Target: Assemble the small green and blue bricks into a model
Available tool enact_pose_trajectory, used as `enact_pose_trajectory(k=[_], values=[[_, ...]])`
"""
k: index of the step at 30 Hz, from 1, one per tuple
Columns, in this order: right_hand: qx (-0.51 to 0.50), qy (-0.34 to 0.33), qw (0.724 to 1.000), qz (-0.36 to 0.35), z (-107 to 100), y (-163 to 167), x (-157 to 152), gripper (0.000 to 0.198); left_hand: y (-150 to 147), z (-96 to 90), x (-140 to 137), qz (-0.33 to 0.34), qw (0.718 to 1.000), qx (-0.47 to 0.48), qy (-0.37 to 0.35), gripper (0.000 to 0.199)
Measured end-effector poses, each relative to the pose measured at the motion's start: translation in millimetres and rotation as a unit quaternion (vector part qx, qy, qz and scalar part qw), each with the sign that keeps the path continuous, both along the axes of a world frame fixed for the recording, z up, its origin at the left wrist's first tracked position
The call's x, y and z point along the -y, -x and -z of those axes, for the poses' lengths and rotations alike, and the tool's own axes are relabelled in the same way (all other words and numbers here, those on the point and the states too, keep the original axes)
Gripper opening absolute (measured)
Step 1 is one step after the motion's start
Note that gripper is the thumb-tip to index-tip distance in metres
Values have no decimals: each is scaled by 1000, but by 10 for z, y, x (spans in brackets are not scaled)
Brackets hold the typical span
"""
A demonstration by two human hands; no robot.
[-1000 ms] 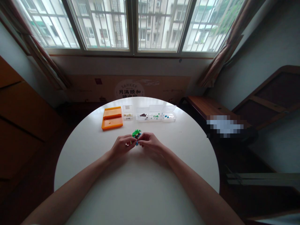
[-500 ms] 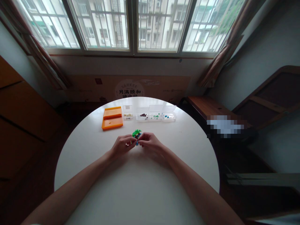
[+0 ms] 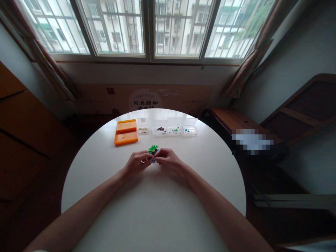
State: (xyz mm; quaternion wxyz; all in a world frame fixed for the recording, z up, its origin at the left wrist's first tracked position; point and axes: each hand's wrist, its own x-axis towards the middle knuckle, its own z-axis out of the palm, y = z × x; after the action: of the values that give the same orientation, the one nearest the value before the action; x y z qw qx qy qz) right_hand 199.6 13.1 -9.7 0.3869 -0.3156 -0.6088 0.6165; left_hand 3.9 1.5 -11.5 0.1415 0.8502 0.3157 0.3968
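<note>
Between my hands, over the middle of the white round table (image 3: 157, 210), is a small building-brick model (image 3: 152, 149), bright green at the top with brown and blue bits below. My left hand (image 3: 137, 161) is closed on its left side, thumb and fingertips pinching at the lower part. From the right, my right hand (image 3: 168, 157) pinches at the same spot, its thumb and forefinger meeting the left fingertips. Fingers cover much of the model's lower half. Whether a separate small piece sits between the fingertips is too small to tell.
Beyond the hands stand an orange two-level tray (image 3: 126, 139) and several clear lidded boxes: one with cream pieces (image 3: 144, 129), one with dark brown pieces (image 3: 160, 129), one with green pieces (image 3: 175, 130), one with blue pieces (image 3: 187, 130). A wooden bench (image 3: 236, 117) is right of the table.
Almost nothing differs. Both hands stay at the model, with only a very slight shift at the fingertips.
</note>
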Motion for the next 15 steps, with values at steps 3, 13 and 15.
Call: enact_pose_trajectory(k=[3,13,15], values=[[0,0,1000,0,-10,0,4,29,2,-3,-1,3,1000,0,2,12],[1,-2,1000,-1,-17,2,7,29,2,15,-4,-3,1000,-2,-1,11],[1,-1,1000,-1,-20,3,8,29,4,15,-4,-5,1000,-4,-2,11]])
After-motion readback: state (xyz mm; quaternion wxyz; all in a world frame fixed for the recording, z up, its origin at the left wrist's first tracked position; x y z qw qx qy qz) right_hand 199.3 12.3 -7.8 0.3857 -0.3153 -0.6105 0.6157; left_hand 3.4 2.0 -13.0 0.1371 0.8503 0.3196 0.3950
